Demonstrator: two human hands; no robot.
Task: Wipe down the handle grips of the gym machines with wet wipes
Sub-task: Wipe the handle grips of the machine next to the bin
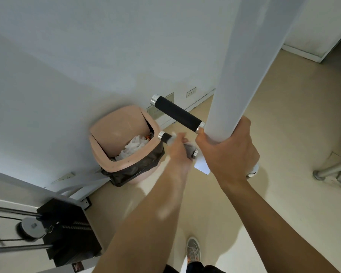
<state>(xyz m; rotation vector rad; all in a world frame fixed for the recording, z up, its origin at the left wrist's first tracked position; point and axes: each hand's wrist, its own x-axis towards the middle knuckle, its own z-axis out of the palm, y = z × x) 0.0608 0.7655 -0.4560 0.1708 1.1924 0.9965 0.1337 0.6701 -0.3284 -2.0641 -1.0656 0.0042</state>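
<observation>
Near the pink bin, the left hand (blurred) curls round wipe and lower grip; right hand clasps the post.

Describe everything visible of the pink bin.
The bin is pale pink plastic, squarish with rounded corners. Its swing lid is tilted open; a dark liner folds over the rim and hangs down the front. Crumpled white wipes and a speck of orange lie inside. It stands upright on the beige floor by the white wall.
</observation>
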